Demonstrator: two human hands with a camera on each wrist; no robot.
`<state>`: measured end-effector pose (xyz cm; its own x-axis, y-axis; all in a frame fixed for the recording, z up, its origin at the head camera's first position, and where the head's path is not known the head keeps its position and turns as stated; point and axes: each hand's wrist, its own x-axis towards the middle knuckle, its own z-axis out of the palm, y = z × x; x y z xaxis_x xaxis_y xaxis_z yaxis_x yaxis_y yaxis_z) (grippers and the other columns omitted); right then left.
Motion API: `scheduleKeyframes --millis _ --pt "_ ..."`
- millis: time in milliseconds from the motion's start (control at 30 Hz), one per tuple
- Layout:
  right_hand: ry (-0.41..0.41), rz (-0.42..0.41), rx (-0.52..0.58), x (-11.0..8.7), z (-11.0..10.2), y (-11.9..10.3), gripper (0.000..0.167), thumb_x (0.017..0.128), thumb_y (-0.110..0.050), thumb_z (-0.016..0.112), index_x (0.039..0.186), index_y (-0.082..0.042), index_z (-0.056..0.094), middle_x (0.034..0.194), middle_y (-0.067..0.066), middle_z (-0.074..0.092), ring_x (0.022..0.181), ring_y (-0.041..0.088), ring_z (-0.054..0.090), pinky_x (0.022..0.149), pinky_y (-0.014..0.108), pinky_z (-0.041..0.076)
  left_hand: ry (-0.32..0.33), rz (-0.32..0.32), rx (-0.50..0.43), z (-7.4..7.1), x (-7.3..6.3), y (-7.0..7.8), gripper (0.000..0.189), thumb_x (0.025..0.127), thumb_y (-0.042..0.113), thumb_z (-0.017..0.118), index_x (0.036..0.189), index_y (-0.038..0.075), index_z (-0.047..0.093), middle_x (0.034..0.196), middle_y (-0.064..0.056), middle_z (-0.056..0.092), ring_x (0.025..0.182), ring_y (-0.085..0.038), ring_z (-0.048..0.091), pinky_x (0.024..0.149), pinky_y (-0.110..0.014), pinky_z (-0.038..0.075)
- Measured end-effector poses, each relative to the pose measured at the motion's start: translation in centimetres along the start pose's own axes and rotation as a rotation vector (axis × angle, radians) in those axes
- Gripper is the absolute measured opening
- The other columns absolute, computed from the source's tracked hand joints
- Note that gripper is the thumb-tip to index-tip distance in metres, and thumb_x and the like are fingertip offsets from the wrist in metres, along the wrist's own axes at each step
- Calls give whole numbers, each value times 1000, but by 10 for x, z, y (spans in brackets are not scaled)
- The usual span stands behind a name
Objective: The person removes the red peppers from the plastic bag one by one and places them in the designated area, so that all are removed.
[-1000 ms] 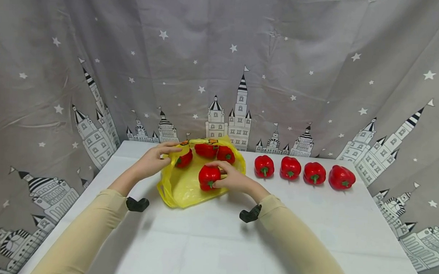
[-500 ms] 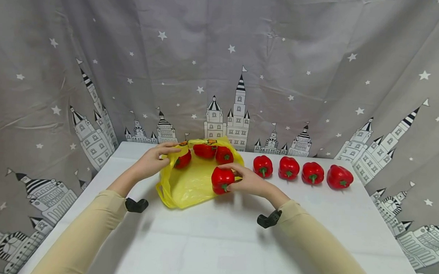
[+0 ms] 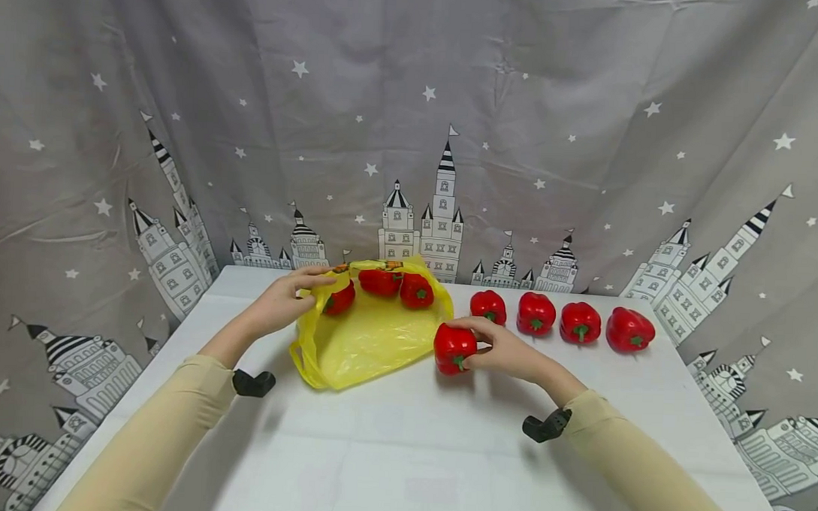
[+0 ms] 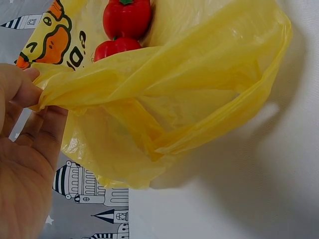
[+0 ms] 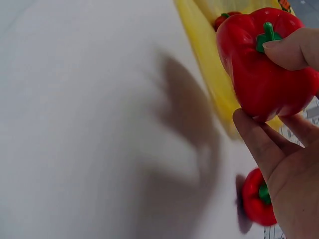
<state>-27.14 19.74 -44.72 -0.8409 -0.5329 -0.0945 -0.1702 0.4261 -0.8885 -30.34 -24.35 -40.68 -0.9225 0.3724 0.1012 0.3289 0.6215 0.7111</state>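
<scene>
My left hand (image 3: pixel 282 305) pinches the rim of a yellow plastic bag (image 3: pixel 372 344) and keeps its mouth spread, as the left wrist view shows. Inside the bag, toward its back, lie a red bell pepper (image 3: pixel 340 299), a second pepper (image 3: pixel 379 282) and a third pepper (image 3: pixel 417 291). To the right of the bag, my right hand (image 3: pixel 510 354) grips another red bell pepper (image 3: pixel 454 348) between thumb and fingers. In the right wrist view, the thumb presses beside the green stem of this held pepper (image 5: pixel 254 69), and a shadow falls on the white surface below.
Several red bell peppers stand in a row at the back right, from one partly behind my right hand, the nearest pepper (image 3: pixel 488 306), to the rightmost pepper (image 3: pixel 630 330). A grey curtain (image 3: pixel 359 133) printed with castles and stars hangs behind the white table (image 3: pixel 375 457).
My right hand has carried the held pepper rightward, from inside the bag to beside it. The left hand stays at the bag's rim, and the view has shifted slightly.
</scene>
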Motion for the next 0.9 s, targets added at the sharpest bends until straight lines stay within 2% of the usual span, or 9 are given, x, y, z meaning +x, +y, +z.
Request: scheduleKeyframes --millis 300,533,900 --pt "40 50 -36 -22 -11 17 70 82 -21 83 145 -37 56 148 1 51 139 34 41 99 52 51 -2 -4 -1 0 -1 1 49 98 5 49 144 15 62 163 -6 35 151 -34 24 109 -55 39" --pt "55 59 -49 -36 -15 29 70 84 -17 81 146 -35 56 147 4 51 140 37 40 99 54 50 -1 0 3 0 1 1 49 97 5 49 144 15 62 162 -6 35 151 -35 24 113 -59 35" --pt "81 104 -29 -42 -16 41 73 82 -19 83 147 -33 55 148 7 50 139 39 40 96 52 53 -8 5 -6 1 0 0 49 97 4 49 143 15 62 163 -5 34 152 -35 23 113 -60 33"
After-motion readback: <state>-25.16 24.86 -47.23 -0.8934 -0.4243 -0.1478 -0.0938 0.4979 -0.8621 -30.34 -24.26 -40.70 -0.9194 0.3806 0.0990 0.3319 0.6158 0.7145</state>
